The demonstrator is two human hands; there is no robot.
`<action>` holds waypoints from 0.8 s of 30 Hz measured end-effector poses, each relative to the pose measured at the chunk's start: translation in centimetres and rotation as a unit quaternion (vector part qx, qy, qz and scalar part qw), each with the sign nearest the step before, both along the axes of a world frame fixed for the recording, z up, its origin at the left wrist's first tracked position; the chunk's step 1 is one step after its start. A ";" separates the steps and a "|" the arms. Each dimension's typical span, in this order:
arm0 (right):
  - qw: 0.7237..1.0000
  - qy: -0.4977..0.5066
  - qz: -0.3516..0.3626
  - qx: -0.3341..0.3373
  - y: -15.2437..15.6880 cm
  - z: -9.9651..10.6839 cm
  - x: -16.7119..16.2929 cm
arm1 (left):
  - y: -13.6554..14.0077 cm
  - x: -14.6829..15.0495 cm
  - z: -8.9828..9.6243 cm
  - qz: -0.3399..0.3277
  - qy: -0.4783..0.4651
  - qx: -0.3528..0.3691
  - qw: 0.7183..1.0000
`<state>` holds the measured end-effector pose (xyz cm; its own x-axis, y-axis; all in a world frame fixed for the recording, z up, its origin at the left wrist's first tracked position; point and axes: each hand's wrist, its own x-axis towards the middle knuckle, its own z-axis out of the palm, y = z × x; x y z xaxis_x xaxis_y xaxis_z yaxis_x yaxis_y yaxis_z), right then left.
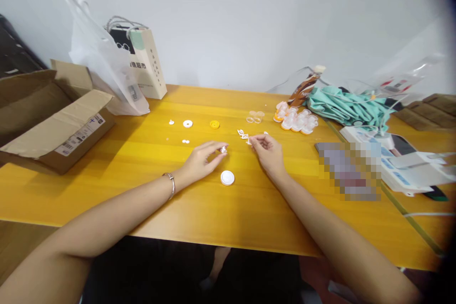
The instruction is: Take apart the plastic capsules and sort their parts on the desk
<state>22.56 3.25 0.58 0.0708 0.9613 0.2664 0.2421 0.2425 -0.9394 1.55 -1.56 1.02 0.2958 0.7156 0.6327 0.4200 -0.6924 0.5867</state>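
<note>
Between the thumb and fingers of my left hand (pixel 203 159) is a small white plastic piece (pixel 223 149). My right hand (pixel 268 152) is pinched at a little white part (pixel 249 141), which seems to be at its fingertips, just beside a cluster of white openwork pieces (pixel 242 134). A round white lid-like disc (pixel 227 178) lies on the table below and between the hands. Farther back sit a yellow round piece (pixel 214 124), a white ring (pixel 187 124), two tiny white discs (pixel 185 141) and a small white part (pixel 171 122).
Clear domes (pixel 255 117) and orange-based capsules (pixel 299 121) stand at the back right, near a brown bottle (pixel 306 86) and green fabric (pixel 351 107). A power strip (pixel 392 164) lies right. An open cardboard box (pixel 71 128), plastic bag (pixel 103 57) and paper bag (pixel 149 66) occupy the left.
</note>
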 end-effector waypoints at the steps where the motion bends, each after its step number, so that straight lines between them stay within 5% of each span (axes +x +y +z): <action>1: 0.999 -0.034 -0.015 0.030 0.8 0.0 0.3 | 0.1 0.0 -0.1 0.003 -0.002 -0.010 1.000; 7: 0.965 -0.211 -0.023 0.152 4.7 -0.9 -0.2 | 0.4 -0.3 -0.4 0.010 0.012 -0.035 0.999; 13: 0.947 -0.290 -0.031 0.132 5.5 -1.9 -0.8 | 0.4 -0.3 -0.3 0.022 0.023 -0.057 0.998; 18: 0.962 -0.236 -0.055 0.127 4.9 -1.1 -0.6 | 0.3 -0.2 -0.3 0.023 0.025 -0.092 0.995; 24: 0.984 -0.109 -0.045 0.134 1.5 0.5 -0.7 | 0.5 -0.2 -0.5 0.009 -0.082 -0.163 0.983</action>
<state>21.85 4.75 1.12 0.0663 0.8463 0.5286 0.4628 0.4433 -0.7677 1.35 -1.04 0.48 0.1938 0.8925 0.4073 0.3116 -0.4497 0.8371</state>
